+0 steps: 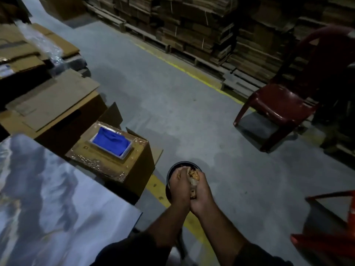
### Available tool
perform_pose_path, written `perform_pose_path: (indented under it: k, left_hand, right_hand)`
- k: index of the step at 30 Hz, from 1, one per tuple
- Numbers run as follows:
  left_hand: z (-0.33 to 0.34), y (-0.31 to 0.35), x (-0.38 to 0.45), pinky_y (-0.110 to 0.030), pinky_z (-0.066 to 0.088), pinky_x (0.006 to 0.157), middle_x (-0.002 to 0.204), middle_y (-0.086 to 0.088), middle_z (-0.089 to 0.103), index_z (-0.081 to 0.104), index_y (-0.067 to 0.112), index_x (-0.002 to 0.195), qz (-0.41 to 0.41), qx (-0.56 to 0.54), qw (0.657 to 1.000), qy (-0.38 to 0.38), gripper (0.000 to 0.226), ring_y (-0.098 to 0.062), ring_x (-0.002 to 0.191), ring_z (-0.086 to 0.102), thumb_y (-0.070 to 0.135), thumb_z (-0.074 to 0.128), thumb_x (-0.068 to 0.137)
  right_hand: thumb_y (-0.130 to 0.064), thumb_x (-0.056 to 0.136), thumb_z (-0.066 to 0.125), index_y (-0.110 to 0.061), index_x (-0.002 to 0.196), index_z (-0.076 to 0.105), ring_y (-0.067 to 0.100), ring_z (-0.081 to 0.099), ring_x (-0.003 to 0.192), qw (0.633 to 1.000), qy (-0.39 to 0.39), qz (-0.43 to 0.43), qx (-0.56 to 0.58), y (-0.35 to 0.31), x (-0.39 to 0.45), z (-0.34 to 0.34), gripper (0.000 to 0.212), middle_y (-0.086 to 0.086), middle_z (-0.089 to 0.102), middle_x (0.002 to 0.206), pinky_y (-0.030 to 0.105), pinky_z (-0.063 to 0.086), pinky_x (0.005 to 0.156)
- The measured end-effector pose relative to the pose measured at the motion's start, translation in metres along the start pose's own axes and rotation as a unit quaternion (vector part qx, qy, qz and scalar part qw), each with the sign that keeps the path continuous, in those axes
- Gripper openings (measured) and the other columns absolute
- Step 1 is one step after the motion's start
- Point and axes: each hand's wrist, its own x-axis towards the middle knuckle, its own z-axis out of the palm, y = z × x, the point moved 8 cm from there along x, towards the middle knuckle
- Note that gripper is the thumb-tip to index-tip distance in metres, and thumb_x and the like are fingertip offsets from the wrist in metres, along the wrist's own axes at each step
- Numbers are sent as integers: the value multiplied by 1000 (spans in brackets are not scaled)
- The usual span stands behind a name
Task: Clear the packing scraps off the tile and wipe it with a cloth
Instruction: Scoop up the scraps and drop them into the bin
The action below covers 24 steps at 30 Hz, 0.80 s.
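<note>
Where both hands cup: scraps (192, 174) inside the grip, above bin (169, 177).

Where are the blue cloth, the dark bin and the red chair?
blue cloth (111, 140), head view, middle of its folds.
dark bin (169, 176), head view, left rim.
red chair (288, 104), head view, seat.

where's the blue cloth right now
In the head view, left of centre: the blue cloth lies in a white tray atop a cardboard box, beside the tile.
</note>
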Motion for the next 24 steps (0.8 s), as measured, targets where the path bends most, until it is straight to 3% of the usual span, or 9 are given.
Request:
perform_pose_path:
  k: [2, 6, 10, 13, 17, 18, 19, 21, 24]
  left_hand:
    - [15, -15, 32, -47, 57, 84, 98, -14, 73, 71, 8, 101, -22, -4, 1000, -1, 22, -31, 94, 70, 17, 51, 103]
    - [34, -66, 87, -36, 57, 85, 107, -12, 71, 69, 11, 106, -82, -26, 996, 12, 21, -24, 99, 68, 16, 49, 105]
    - [52, -146, 150, -39, 56, 87, 114, -21, 70, 65, 0, 119, -161, -74, 984, 15, 26, -34, 104, 68, 14, 50, 105]
    - [58, -200, 202, -41, 55, 91, 115, -23, 68, 65, -1, 116, -172, -66, 982, 40, 23, -35, 106, 66, 13, 50, 104]
    - [64, -254, 257, -17, 52, 66, 99, -13, 66, 59, 12, 105, -179, -56, 980, 65, 10, -27, 92, 62, 13, 49, 105]
    - [66, -265, 269, -17, 54, 70, 104, -15, 66, 60, 8, 114, -183, -51, 980, 63, 15, -30, 99, 63, 13, 50, 104]
    - [69, -276, 280, -24, 56, 84, 118, -21, 64, 55, 5, 130, -185, -47, 980, 60, 28, -34, 111, 62, 13, 51, 104]
    - [69, -293, 296, -46, 50, 105, 139, -27, 55, 40, 2, 149, -195, -44, 978, 63, 49, -40, 124, 57, 15, 53, 103]
    - [70, -306, 308, -48, 47, 108, 140, -27, 54, 40, 2, 149, -206, -77, 973, 73, 51, -40, 126, 56, 21, 54, 103]
  right_hand:
    - [-46, 103, 46, -13, 123, 57, 19, 62, 89, 1000, 19, -4, -23, -11, 39, -6, 40, 4, 66, 100, 33, 49, 84]
    - [-49, 99, 50, -6, 141, 56, 31, 56, 125, 997, 43, 50, 47, -16, 109, -25, 60, 16, 60, 139, 37, 38, 115]
    - [-47, 102, 43, -3, 141, 55, 33, 55, 124, 995, 78, 32, 46, -16, 205, -62, 60, 19, 60, 136, 37, 38, 112]
    - [-45, 103, 44, -2, 140, 56, 34, 59, 119, 994, 100, 30, 23, -10, 275, -90, 58, 19, 64, 129, 38, 43, 105]
    - [-46, 103, 44, -3, 138, 58, 38, 55, 130, 994, 106, 36, -4, -3, 352, -120, 57, 21, 61, 137, 43, 43, 110]
    - [-44, 104, 42, -2, 139, 57, 38, 54, 131, 994, 101, 37, 1, -3, 367, -126, 57, 21, 61, 136, 44, 41, 112]
    - [-41, 105, 39, -2, 141, 55, 38, 54, 129, 995, 95, 38, 5, -3, 381, -130, 56, 22, 62, 132, 45, 40, 114]
    - [-35, 107, 36, 0, 141, 54, 39, 57, 118, 996, 85, 40, 3, -2, 399, -136, 52, 22, 64, 122, 45, 40, 111]
    - [-29, 105, 43, 2, 138, 57, 39, 62, 107, 995, 92, 21, -17, -6, 410, -146, 47, 23, 66, 121, 45, 47, 97]
